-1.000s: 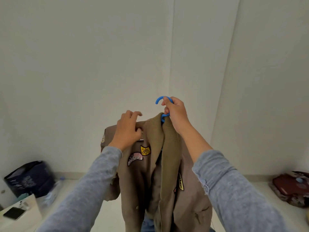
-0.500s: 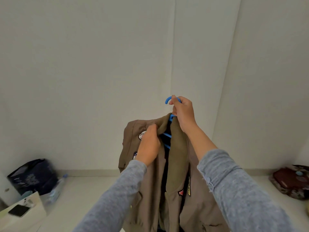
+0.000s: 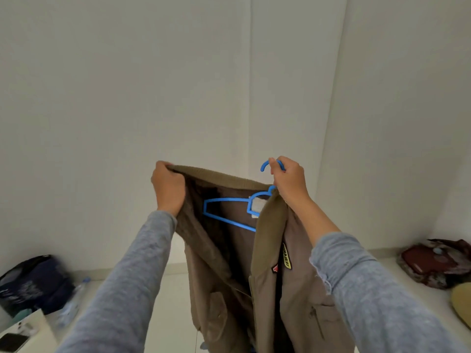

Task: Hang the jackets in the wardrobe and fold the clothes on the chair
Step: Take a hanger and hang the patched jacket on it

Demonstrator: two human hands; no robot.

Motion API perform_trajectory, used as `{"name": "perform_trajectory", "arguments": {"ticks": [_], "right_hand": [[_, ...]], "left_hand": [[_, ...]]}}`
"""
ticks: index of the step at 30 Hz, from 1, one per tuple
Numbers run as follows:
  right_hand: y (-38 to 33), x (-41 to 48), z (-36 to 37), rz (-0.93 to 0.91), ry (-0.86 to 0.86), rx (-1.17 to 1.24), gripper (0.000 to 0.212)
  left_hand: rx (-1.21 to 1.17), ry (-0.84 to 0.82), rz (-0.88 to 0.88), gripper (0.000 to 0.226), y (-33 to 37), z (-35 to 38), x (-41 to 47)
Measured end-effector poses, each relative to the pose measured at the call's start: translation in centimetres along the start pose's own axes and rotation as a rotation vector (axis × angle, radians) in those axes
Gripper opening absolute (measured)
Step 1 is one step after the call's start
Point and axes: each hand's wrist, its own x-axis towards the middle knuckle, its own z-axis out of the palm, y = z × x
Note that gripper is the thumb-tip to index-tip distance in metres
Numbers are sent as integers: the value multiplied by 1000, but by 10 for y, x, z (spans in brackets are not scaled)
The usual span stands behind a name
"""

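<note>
I hold a brown jacket [image 3: 300, 289] with sewn patches up in front of a white wall. A blue plastic hanger [image 3: 229, 207] sits inside it, its left arm bare against the lining. My right hand [image 3: 289, 178] grips the hanger's hook at the collar. My left hand [image 3: 168, 186] is shut on the ribbed collar's left end and holds that side of the jacket pulled wide open to the left. No wardrobe or chair is in view.
A dark blue bag [image 3: 33, 284] and a plastic bottle [image 3: 70, 305] lie on the floor at left. A white box with a phone [image 3: 11, 342] is at the bottom left corner. A red patterned bag [image 3: 438, 263] sits at right.
My left hand moved from the jacket's front up and to the left, pulling the collar wide open and baring the hanger inside. My right hand kept its hold on the hook.
</note>
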Motion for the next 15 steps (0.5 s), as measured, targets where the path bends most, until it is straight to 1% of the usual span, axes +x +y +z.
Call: {"name": "perform_trajectory", "arguments": {"ticks": [2,4,7,9,10,11,13,15], "right_hand": [[2,3,-2,46,34,34,38],[3,5,-1,94,72,83,39],[5,6,2,152,122,178,40],[6,7,3,178,111,245,41],[6,6,4,184,91,271,41],[6,6,5,183,69,288,42],[7,3,7,172,42,299,43],[10,2,9,169,56,298,43]], "left_hand": [[13,-59,14,27,-11,3,-7],[-1,-183,102,18,-18,11,-22],[43,-493,260,3,-21,23,-48],[188,-672,419,14,-21,30,-61],[246,-706,500,19,-21,35,-66],[255,-710,564,20,-20,41,-69],[158,-695,624,8,-14,53,-76],[65,-713,655,7,-8,64,-82]]}}
